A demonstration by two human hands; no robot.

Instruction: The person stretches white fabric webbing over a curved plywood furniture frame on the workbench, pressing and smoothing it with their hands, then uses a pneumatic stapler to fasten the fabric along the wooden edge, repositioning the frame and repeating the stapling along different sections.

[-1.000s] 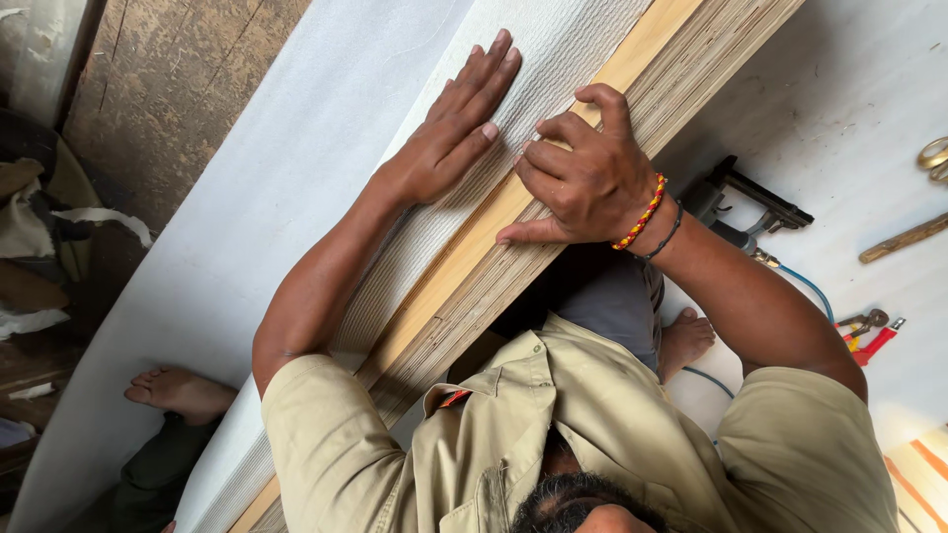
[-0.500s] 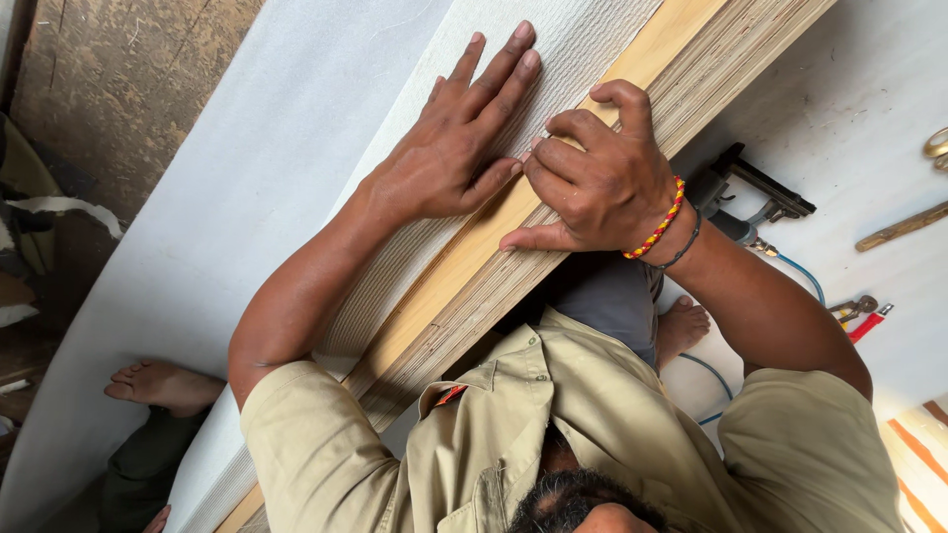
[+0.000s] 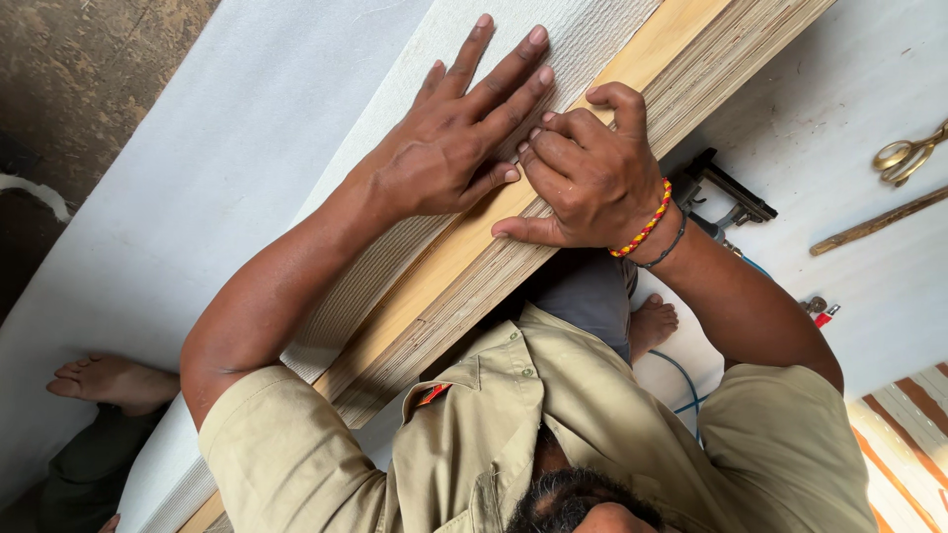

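I am taking the plywood board (image 3: pixel 592 212) as my landmark: its long axis is running on a diagonal from the lower left of the head view up to the upper right, with its pale face uppermost and its layered edge facing my body. The white textured sheet (image 3: pixel 592 39) is lying along the board's far side, following the same diagonal, and its near margin is meeting the bare strip of wood right under my fingertips. My left hand (image 3: pixel 449 148) is resting flat on that sheet, fingers spread wide and stretched out up the board's length, gripping nothing, only pressing down. My right hand (image 3: pixel 592 178) is sitting on the board's near edge, touching the left at the fingertips; its fingers are curled in tight over the sheet's margin and its thumb is lying along the layered edge, but I cannot tell whether it is pinching the sheet or just bearing on it. So the sheet is lying away from my right fingers, across the board, and the left hand is the nearer one to it. Beyond the board's near edge, on the white floor, a black stapler-like tool (image 3: pixel 726 188) is lying just beside my right wrist, with brass scissors (image 3: pixel 904 153) and a wooden strip (image 3: pixel 874 224) well apart. I am seeing no container anywhere.
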